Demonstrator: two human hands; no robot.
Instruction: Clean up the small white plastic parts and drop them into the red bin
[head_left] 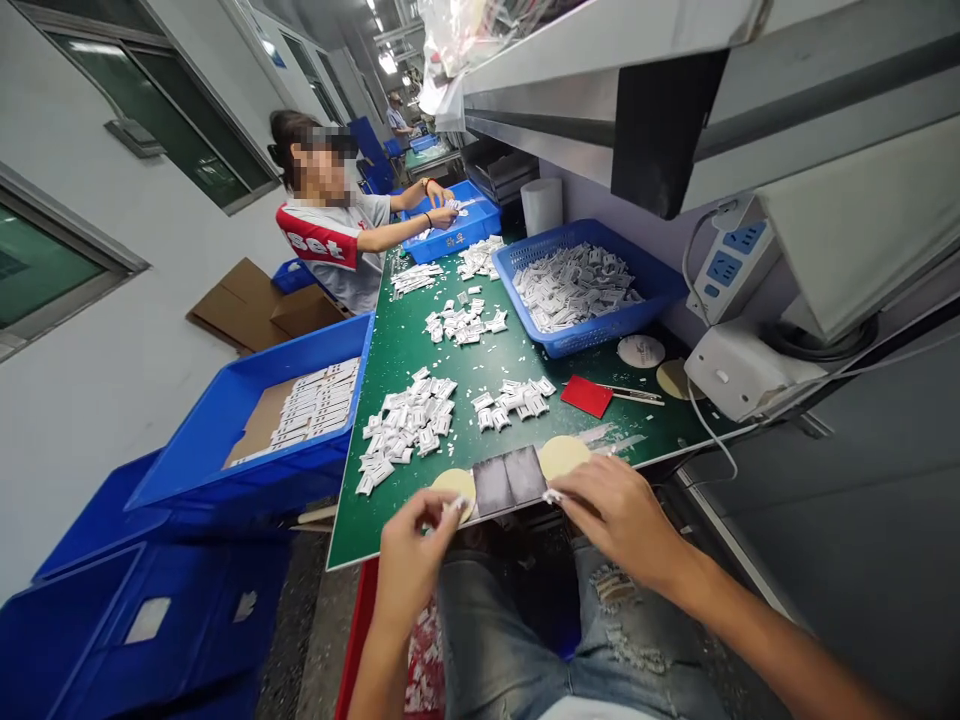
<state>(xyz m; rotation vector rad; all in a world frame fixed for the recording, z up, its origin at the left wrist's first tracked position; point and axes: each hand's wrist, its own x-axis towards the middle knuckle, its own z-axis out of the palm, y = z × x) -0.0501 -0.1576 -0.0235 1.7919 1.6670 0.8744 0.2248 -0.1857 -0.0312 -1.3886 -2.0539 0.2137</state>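
At the near edge of the green table, my left hand point(412, 550) pinches a small white piece point(454, 504) over a round yellow disc point(453, 483). My right hand point(611, 510) holds another small white piece point(553, 495) between thumb and fingers, beside a second yellow disc point(564, 456). Between the two hands lies a dark grey pad point(510, 481) in two halves. Beyond them are a larger pile of white plastic parts point(412, 420) on the left and a smaller pile point(514, 402) on the right.
A blue basket point(551, 343) of white parts stands at the back right, near a red square point(587, 396) and thin sticks. Left of the table is a blue bin point(187, 430) with stacked parts. A person point(330, 230) works at a blue tray point(480, 228). A metal shelf overhangs the right.
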